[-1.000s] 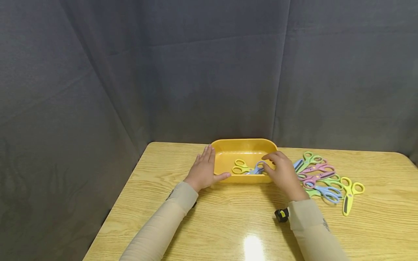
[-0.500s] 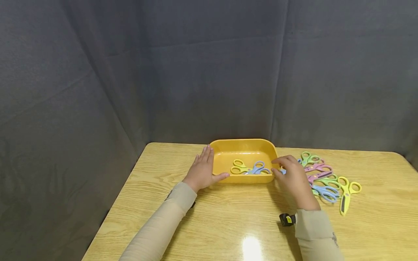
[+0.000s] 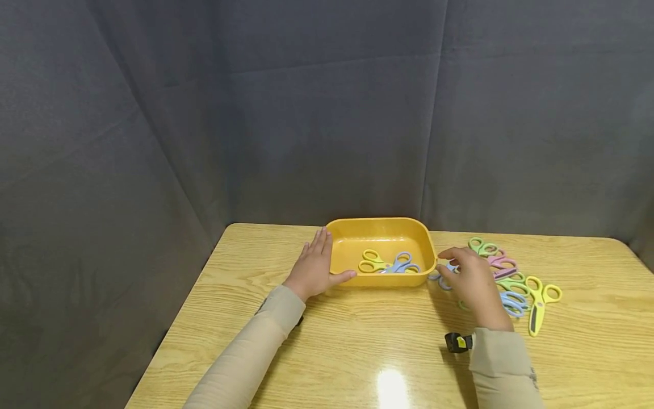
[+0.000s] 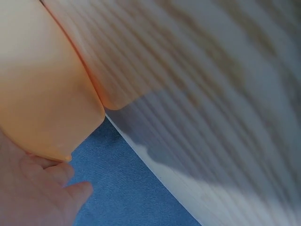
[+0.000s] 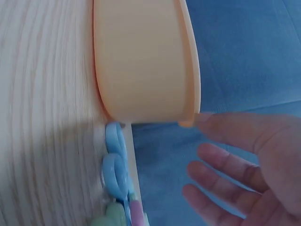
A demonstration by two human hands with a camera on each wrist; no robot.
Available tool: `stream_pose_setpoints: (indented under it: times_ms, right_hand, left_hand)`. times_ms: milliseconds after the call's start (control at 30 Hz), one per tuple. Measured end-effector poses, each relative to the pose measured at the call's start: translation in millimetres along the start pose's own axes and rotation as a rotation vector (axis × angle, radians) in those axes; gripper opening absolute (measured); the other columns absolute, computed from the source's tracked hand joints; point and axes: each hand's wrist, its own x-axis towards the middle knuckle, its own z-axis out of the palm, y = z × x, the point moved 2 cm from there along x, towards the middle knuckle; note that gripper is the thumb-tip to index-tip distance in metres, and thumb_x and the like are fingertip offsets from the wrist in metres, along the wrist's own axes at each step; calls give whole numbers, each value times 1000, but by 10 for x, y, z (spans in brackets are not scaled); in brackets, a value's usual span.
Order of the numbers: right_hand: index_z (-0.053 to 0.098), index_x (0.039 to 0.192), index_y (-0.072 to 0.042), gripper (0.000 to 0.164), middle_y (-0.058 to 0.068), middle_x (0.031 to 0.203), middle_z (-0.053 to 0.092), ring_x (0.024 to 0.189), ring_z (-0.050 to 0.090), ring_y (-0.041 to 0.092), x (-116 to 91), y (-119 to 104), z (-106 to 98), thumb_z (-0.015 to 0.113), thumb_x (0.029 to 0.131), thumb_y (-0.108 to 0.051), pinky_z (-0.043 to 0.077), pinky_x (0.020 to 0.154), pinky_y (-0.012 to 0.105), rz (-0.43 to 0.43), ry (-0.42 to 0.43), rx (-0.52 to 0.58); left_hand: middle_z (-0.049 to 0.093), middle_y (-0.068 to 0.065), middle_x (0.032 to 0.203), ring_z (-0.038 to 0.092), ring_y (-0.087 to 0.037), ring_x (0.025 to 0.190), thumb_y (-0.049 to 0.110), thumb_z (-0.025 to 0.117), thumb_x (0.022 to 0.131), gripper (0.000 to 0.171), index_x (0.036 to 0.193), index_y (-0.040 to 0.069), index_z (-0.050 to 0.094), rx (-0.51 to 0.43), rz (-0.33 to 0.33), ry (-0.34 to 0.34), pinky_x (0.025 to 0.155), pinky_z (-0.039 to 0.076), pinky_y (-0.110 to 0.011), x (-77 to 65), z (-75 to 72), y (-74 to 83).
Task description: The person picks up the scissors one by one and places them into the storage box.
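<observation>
My left hand (image 3: pixel 313 270) lies along the left side of the yellow tray (image 3: pixel 378 231), fingers straight and thumb stretched across the front rim. In the tray rest yellow-handled scissors (image 3: pixel 381 266) and blue-handled scissors (image 3: pixel 399 266). My right hand (image 3: pixel 476 284) hovers just right of the tray, fingers loosely bent and apart, nothing held. Its index fingertip overlaps the tray's corner in the right wrist view. Below that hand, another pair of blue scissors (image 5: pixel 113 176) lies on the table beside the tray, partly hidden by the fingers in the head view.
A heap of several scissors lies right of the tray, with pink scissors (image 3: pixel 504 263), green scissors (image 3: pixel 515 284) and blue scissors (image 3: pixel 513 304). Yellow scissors (image 3: pixel 539 301) lie at its right edge. Dark cloth (image 3: pixel 327 113) hangs behind the wooden table (image 3: pixel 337 352).
My right hand has drawn back from inside the tray, over its right rim, to the scissors outside. The blue scissors in the tray are uncovered. The left hand keeps its place on the tray.
</observation>
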Motion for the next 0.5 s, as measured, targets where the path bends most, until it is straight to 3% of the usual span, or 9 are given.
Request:
stream_pose_setpoints:
  times_ms: [500]
  right_hand:
    - [71, 109, 9, 24, 30, 109, 68, 96, 65, 47, -65, 229, -122, 73, 88, -3, 52, 81, 59, 118, -125, -7]
  left_hand:
    - [1, -17, 169, 2, -30, 156, 76, 53, 90, 115, 161, -3, 7, -9, -3, 10, 124, 10, -50, 19, 20, -14]
